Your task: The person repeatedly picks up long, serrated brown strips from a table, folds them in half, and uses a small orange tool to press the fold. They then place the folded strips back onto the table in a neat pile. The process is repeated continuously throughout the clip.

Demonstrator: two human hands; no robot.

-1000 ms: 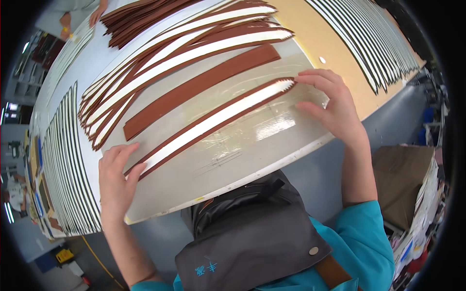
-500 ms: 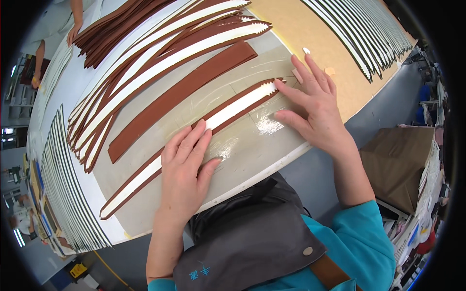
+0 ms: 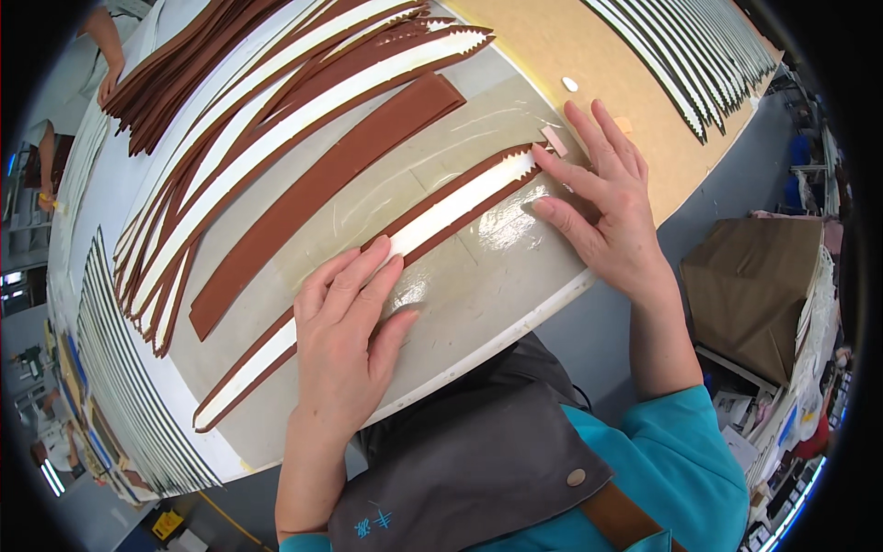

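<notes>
A long strip [image 3: 452, 208] with a white middle and reddish-brown edges lies aslant on the grey work surface [image 3: 441, 317]. My left hand [image 3: 342, 345] rests across its middle, fingers stretched out and thumb apart, covering part of it. At the strip's toothed right end, the index fingertip of my right hand [image 3: 614, 216] touches the tip. The other fingers of that hand are spread, with the thumb held off to the near side. Beyond the strip lies a plain brown strip [image 3: 326, 202], apparently more than one layer thick. A small pink piece [image 3: 555, 140] sits by the toothed end.
Farther back is a pile of brown-and-white strips [image 3: 276, 138], with dark brown strips [image 3: 189, 69] behind. Black-edged white strips lie in rows at far right [image 3: 685, 60] and left [image 3: 138, 386]. A brown covered box [image 3: 750, 294] stands right of the table. Another person's hand [image 3: 110, 78] is at upper left.
The view has shifted a little. Under my hands the strip has slid slightly rightward, so its toothed end is nearer the pink piece. Both hands keep much the same pose.
</notes>
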